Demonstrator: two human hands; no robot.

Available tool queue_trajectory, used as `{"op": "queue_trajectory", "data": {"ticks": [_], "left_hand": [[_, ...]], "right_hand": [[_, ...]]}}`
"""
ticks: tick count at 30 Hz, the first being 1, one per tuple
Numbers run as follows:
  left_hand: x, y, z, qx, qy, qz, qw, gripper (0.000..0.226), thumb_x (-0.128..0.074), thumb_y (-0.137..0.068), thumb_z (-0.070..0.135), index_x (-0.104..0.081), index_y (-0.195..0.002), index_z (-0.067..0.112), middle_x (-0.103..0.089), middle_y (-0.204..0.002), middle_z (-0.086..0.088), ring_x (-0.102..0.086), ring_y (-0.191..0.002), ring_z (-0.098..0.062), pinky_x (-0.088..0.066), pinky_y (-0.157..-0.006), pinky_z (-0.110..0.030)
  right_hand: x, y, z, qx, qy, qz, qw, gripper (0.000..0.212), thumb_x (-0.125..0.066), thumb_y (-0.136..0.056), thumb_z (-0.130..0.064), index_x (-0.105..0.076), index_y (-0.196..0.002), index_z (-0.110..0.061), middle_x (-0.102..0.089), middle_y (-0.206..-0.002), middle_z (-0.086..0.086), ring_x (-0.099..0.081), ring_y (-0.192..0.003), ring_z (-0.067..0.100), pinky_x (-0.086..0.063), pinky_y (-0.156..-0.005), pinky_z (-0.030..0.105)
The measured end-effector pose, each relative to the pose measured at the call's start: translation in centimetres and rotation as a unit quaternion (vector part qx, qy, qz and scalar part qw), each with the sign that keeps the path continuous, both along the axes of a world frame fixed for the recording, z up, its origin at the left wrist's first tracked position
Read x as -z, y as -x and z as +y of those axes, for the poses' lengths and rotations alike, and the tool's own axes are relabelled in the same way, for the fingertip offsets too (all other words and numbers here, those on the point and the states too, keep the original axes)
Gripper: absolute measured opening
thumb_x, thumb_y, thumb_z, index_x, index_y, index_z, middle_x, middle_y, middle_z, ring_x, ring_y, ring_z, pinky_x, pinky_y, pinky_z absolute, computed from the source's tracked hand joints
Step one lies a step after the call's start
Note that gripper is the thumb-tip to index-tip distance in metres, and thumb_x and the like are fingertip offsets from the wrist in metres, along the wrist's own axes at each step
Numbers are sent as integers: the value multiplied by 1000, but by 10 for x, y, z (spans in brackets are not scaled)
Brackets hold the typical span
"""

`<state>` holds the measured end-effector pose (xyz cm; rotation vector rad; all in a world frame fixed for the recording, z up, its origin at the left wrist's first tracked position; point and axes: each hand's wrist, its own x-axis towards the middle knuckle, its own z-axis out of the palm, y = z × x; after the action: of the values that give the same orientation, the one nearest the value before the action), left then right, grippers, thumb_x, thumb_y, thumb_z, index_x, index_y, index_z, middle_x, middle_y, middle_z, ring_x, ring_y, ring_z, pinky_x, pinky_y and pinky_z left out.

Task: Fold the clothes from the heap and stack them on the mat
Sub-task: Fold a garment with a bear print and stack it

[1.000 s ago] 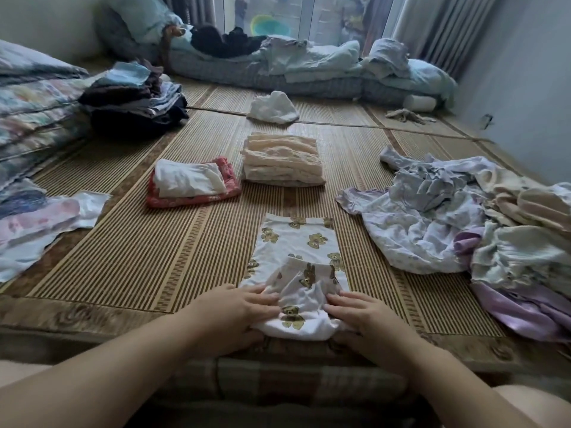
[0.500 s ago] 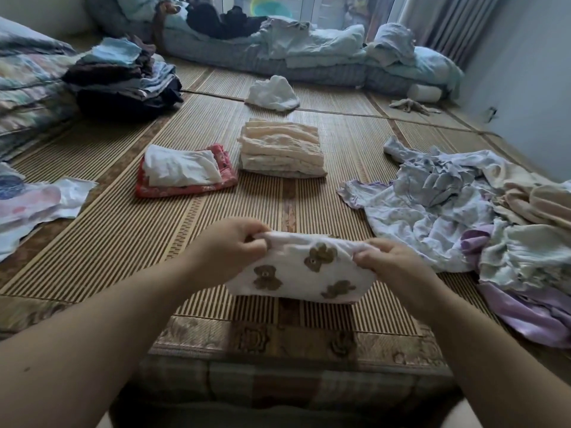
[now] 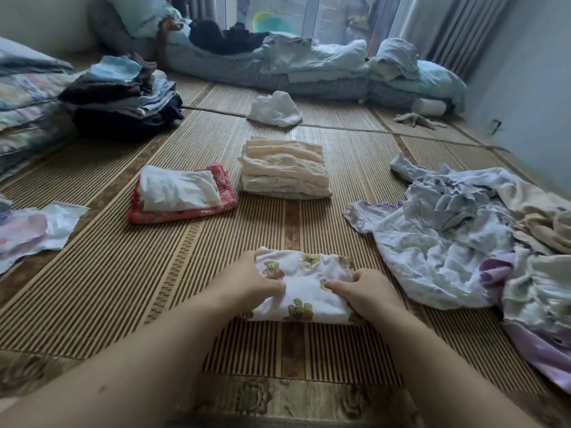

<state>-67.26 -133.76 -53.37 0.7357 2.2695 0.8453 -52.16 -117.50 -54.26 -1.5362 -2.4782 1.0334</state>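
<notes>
A small white garment with brown bear prints [image 3: 304,288] lies folded into a compact block on the striped bamboo mat [image 3: 154,288] in front of me. My left hand [image 3: 250,282] holds its left side with fingers curled over the top. My right hand [image 3: 364,288] grips its right side the same way. The heap of unfolded clothes [image 3: 469,233], pale lilac, blue and cream, sprawls to the right. Two folded stacks stand beyond: cream pieces [image 3: 284,171] and a white piece on a red one [image 3: 182,193].
A dark folded pile [image 3: 123,100] sits at the back left beside stacked quilts [image 3: 21,100]. A crumpled white cloth [image 3: 275,109] lies further back. Flat pale cloths [image 3: 34,230] lie at the left. Bedding [image 3: 309,69] lines the far wall.
The bear-print garment lay long on the mat, was lifted and folded over between both hands, and now rests on the mat as a compact block with both hands on its sides.
</notes>
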Motion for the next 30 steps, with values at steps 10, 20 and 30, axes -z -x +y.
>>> {"op": "queue_trajectory", "data": {"ticks": [10,20,30], "left_hand": [[-2,-8,1,-1,-115,-188,976,81,-67,-77,0,-37,-144,34,-51,-124,-1,-67,-92,-21,-60,-72,-32],[-17,-9,-3,57,-193,-152,968,67,-63,-83,-3,-44,-141,24,-58,-120,-1,-65,-82,-20,-58,-75,-33],[-80,127,100,32,-271,34,961,71,-66,-83,-1,-39,-144,23,-59,-117,11,-67,-90,-5,-58,-78,-26]], "right_hand": [[-8,-7,-15,-57,129,132,981,92,-80,-71,-17,-29,-146,-33,-54,-118,0,-64,-92,16,-58,-73,33],[-28,-14,-9,-73,112,244,960,77,-75,-74,1,-44,-141,-21,-59,-126,-3,-67,-96,13,-59,-76,34],[-98,141,99,-145,25,292,945,89,-73,-77,-2,-29,-148,-31,-46,-136,3,-62,-101,27,-58,-80,47]]}}
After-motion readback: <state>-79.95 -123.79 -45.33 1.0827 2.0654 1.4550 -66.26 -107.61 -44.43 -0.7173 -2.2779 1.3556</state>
